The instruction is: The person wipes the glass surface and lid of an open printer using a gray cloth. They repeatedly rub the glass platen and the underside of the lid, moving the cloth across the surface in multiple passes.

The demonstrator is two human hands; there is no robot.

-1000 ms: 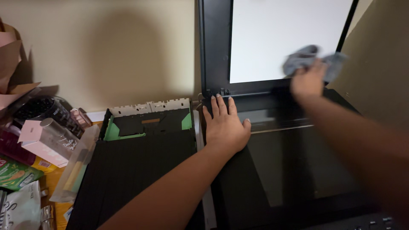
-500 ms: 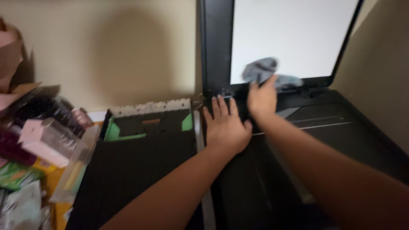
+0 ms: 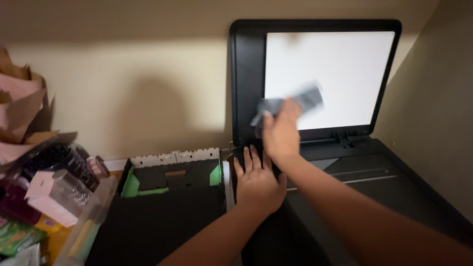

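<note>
Grey cloth (image 3: 290, 104), blurred, at frame centre, pressed against the lower left of the white pad (image 3: 327, 79) inside the raised scanner lid (image 3: 241, 83). Right hand (image 3: 281, 130) closed on the cloth, grip bunched around it, forearm running down to the lower right of the frame. Left hand (image 3: 257, 180) just below, flat and open, fingers spread, palm down on the left edge of the scanner bed (image 3: 364, 187), holding nothing. Hands near each other but apart (right wrist crossing just above the left fingertips). Lid upright, hinged at the back, black frame around the pad. Left of the scanner, a black paper tray (image 3: 167, 197) with green guides (image 3: 130, 184) and a white toothed strip along its back edge. Far left of the frame, clutter on the surface: pink box (image 3: 42, 189), dark round container (image 3: 64, 157), green packets (image 3: 17, 236), crumpled brown paper (image 3: 17, 98) higher up against the beige wall (image 3: 138, 74). Second wall closing in at the right edge.
</note>
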